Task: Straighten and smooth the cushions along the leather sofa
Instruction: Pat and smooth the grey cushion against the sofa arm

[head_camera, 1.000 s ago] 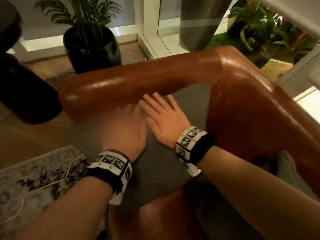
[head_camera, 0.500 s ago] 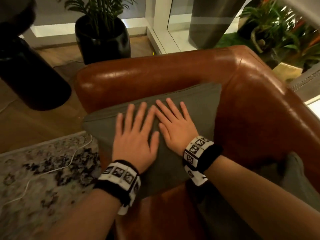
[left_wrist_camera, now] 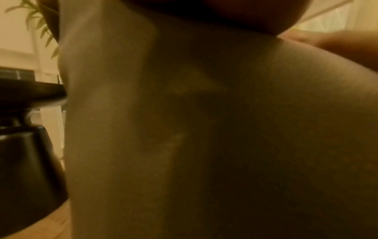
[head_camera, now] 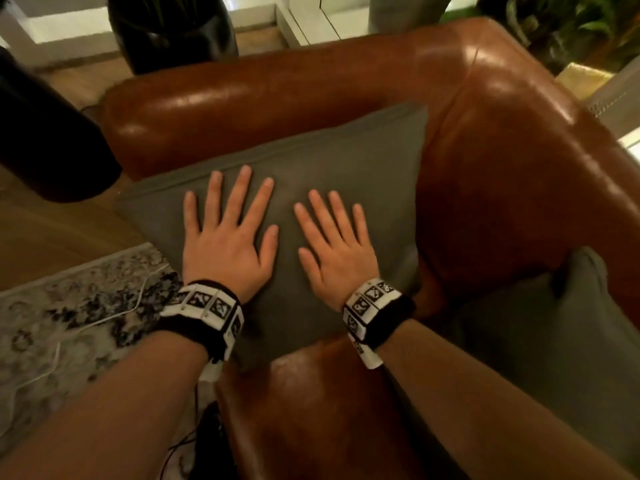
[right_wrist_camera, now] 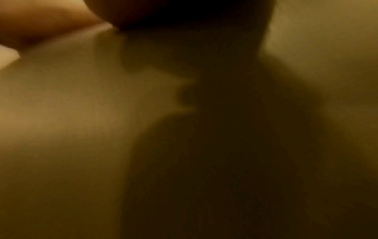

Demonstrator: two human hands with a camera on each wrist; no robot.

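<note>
Neither grip clamps anything: the left hand [head_camera: 227, 244] and right hand [head_camera: 337, 252] lie flat, fingers straight and spread, pressing the square grey fabric cushion [head_camera: 346, 161]. Half a second ago the hands touched side by side; now they sit apart, so the smoothing stroke is probably running outward. That cushion leans in the far corner of the brown leather sofa [head_camera: 502, 174], against its armrest. A second grey cushion [head_camera: 554, 334], near right, looks untouched and likely comes next.
</note>
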